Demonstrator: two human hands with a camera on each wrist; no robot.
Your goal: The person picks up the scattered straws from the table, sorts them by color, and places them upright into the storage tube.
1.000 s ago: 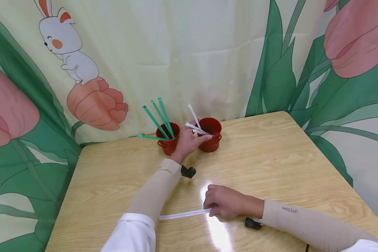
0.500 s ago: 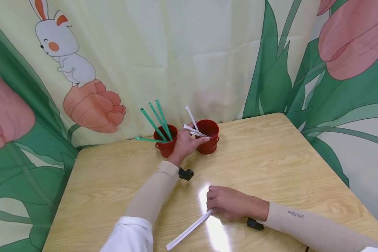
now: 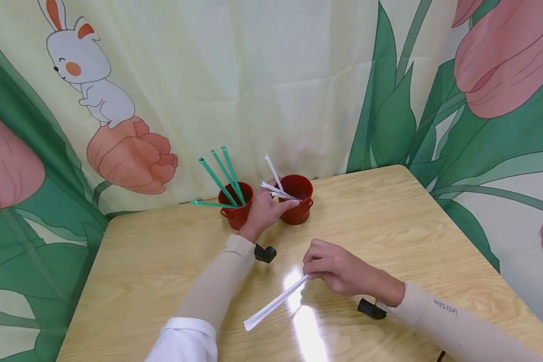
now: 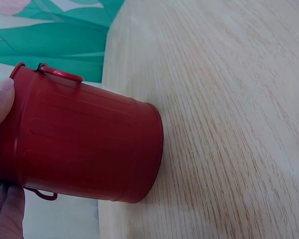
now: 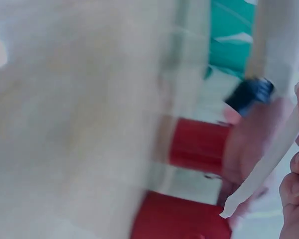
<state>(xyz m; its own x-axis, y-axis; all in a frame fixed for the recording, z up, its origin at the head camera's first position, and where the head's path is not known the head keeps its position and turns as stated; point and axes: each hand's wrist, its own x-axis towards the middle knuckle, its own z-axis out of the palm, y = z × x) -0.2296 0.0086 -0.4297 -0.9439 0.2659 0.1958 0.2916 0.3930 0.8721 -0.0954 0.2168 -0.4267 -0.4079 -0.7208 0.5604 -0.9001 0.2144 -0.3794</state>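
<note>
My left hand (image 3: 266, 207) grips the rim of a small red metal bucket (image 3: 296, 217), which holds several white paper-wrapped straws (image 3: 273, 171). In the left wrist view, the thumb lies on one side of that bucket (image 4: 89, 139) and fingers on the other, by its small handles. Over the nearer part of the table, my right hand (image 3: 344, 269) pinches one end of another white paper-wrapped straw (image 3: 276, 304). Its free end slants down to the left. The right wrist view shows this straw (image 5: 264, 167) running from the fingers toward the blurred buckets.
A second red bucket (image 3: 236, 217) stands to the left of the gripped one, with several green straws (image 3: 214, 176) leaning out of it. Both buckets are near the back edge of the wooden table (image 3: 163, 266), before a printed curtain (image 3: 289, 90).
My right hand has lifted the white straw off the table and moved it forward, the straw swinging to a slant. The left hand stays on the bucket rim.
</note>
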